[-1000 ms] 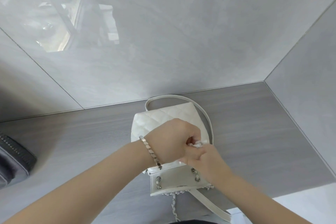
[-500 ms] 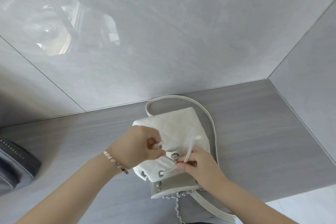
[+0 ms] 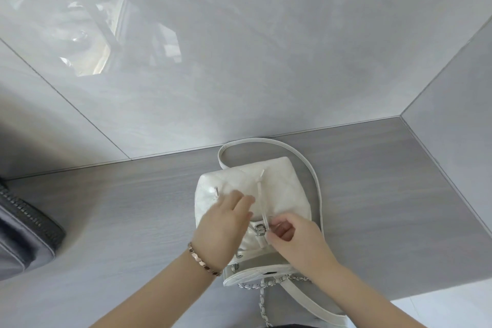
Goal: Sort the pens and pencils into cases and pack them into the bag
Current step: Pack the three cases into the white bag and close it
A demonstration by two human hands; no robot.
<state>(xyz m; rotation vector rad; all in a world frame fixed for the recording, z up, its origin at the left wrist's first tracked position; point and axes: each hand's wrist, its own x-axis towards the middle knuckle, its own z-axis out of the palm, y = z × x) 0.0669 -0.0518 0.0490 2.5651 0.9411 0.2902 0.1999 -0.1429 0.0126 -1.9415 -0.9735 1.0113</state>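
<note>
At the centre of the grey counter [image 3: 386,194], close to the tiled wall, the white quilted bag [image 3: 282,194] is found lying with its gathered mouth turned toward the person. A white drawstring cord [image 3: 259,194] is laid up across its front, and a metal clasp [image 3: 259,229] is seen at the gathered neck. The cord is pinched just beside the clasp by the right hand [image 3: 295,239], its fingers curled. The left hand [image 3: 226,222] is laid on the bag's front with fingers straight, and nothing is grasped by it. No pens or pencils are seen in view, and the bag's contents are hidden. Closing of the bag is judged to be the step in hand, so the task is judged near its end. A dark zipped case [image 3: 24,234] is noted at the left edge, well apart from the bag. Whether it remains to be packed cannot be told.
</note>
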